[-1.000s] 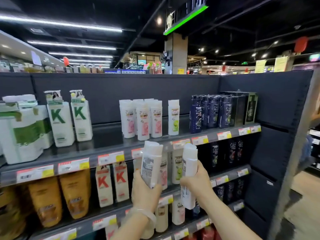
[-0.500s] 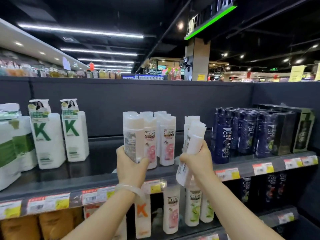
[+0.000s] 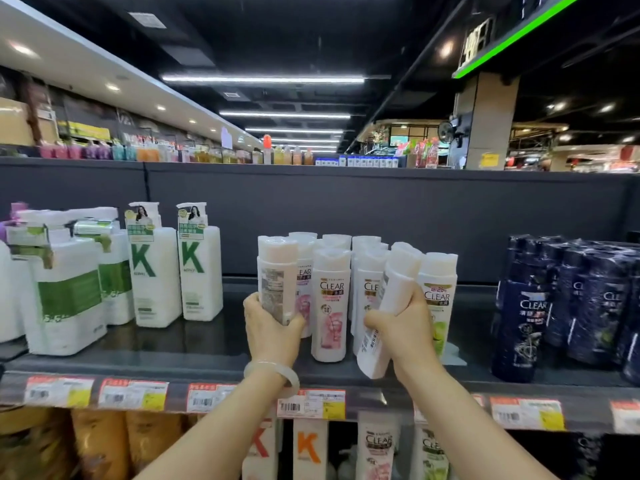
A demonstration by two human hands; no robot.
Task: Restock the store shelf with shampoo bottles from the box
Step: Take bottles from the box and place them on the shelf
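The left hand point(image 3: 272, 329) has its fingers curled round the lower part of a white plastic shampoo bottle with its printed back label facing the camera point(image 3: 277, 277), holding it upright at the left edge of the cluster of white CLEAR shampoo bottles with pink labels point(image 3: 330, 303) that stands on the dark grey top shelf point(image 3: 214, 362); whether the held bottle's base touches the shelf cannot be told, since the hand hides it; a pale translucent bangle point(image 3: 272, 374) circles the left wrist; the right hand point(image 3: 403, 330) grips a second white plastic shampoo bottle showing a barcode near its base point(image 3: 389, 308), tilted with its cap leaning right, in front of the right side of the same cluster, its base out over the shelf's front edge; just right of the cluster, partly behind the right hand, stands a white CLEAR bottle with a green lime label point(image 3: 438, 299); well to the right of the cluster is a group of dark navy CLEAR bottles point(image 3: 568, 299); left of the cluster stand two tall white pump bottles marked with a green K point(image 3: 176, 271), and further left, large white bottles with green labels point(image 3: 65, 296); below the cluster, red, white and yellow price tags point(image 3: 311, 405) line the shelf's front edge
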